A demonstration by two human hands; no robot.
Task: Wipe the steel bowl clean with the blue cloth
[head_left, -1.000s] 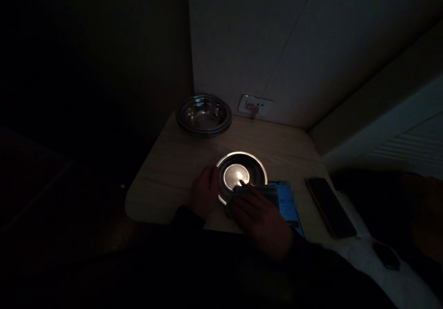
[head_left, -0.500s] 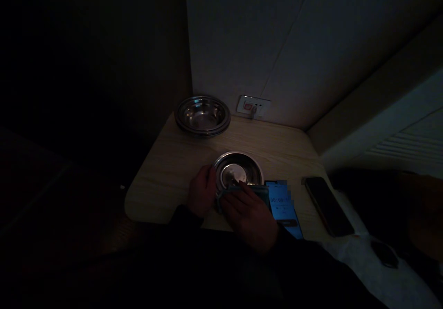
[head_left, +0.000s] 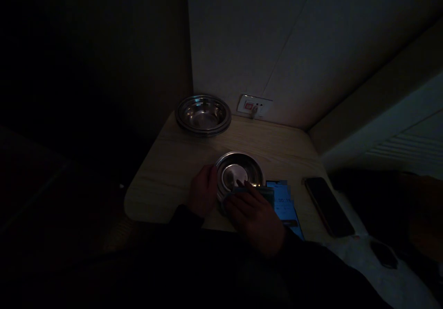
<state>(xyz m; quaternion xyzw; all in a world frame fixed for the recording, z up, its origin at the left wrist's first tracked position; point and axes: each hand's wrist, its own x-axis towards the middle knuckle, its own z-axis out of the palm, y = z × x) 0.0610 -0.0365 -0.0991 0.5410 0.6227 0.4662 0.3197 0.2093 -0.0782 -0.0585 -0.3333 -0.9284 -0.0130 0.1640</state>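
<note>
A shiny metal bowl [head_left: 234, 176] stands on the wooden table near its front edge. My left hand [head_left: 203, 190] is closed on the bowl's left rim, with the thumb uppermost. Over the near right side of the bowl lies my right hand [head_left: 254, 216], its fingers pressed on a dark bluish-green cloth [head_left: 266, 193]. Part of that cloth sticks out to the right, past the rim. The fingertips reach into the bowl. Dim light hides how the cloth folds under the palm.
Stacked metal bowls [head_left: 203, 115] stand at the table's [head_left: 166, 175] back left corner. A lit phone [head_left: 285, 207] lies right of my right hand, a dark phone [head_left: 328, 206] further right. A wall socket [head_left: 254, 106] holds a plug. A small dark object [head_left: 384, 254] lies on pale fabric.
My right hand has slid slightly to the right with the cloth, covering more of the lit phone. The left hand stays at the rim, and the bowl has barely shifted.
</note>
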